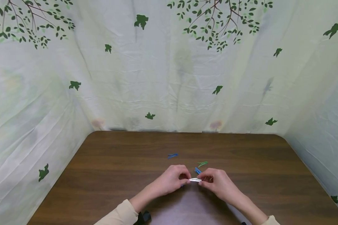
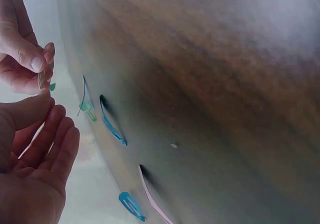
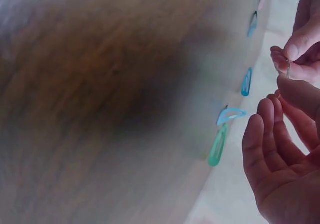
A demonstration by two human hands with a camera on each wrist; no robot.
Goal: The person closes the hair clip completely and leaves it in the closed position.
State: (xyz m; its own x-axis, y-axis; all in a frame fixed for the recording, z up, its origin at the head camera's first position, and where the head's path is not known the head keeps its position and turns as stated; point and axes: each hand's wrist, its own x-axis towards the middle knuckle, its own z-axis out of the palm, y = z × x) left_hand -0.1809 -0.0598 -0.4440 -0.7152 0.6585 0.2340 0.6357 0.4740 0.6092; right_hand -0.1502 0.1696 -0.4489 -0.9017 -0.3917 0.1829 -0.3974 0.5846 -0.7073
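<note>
A small white snap hair clip (image 1: 195,179) is pinched between both hands above the table (image 1: 124,153). My left hand (image 1: 172,178) grips its left end with thumb and fingertips. At the other end, my right hand (image 1: 218,183) holds it the same way. Seen from the right wrist, the clip (image 3: 288,69) is a thin edge between the fingertips. Just past the right fingertips lies a blue hair clip (image 1: 197,171), with a green hair clip (image 1: 202,163) a little farther back.
Another blue hair clip (image 1: 172,155) lies farther back on the left. The left wrist view shows a pink hair clip (image 2: 152,199) on the table. A dark object (image 1: 144,216) sits by the left sleeve. Leaf-printed curtains (image 1: 157,78) enclose the table's back and sides.
</note>
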